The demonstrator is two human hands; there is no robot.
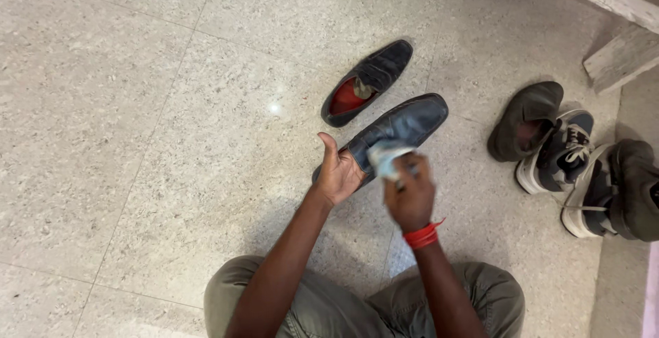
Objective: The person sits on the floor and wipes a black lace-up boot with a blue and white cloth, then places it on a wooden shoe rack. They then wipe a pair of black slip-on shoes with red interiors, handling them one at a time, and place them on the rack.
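Observation:
My left hand (338, 172) cups the heel end of a dark leather shoe (405, 124) and holds it up over the floor, toe pointing away to the right. My right hand (410, 194), blurred with motion and with a red thread around its wrist, grips a pale crumpled cloth (386, 155) pressed against the shoe's upper. The matching dark shoe (367, 81), with a red lining, lies on the floor just beyond.
A grey speckled tiled floor (137, 105) lies all around. At the right stand a dark shoe (526, 118) and sneakers (563, 151), with another pair (621, 190) beside them. Pale wooden boards (621, 29) run across the top right. My knees in olive trousers (302, 304) are at the bottom.

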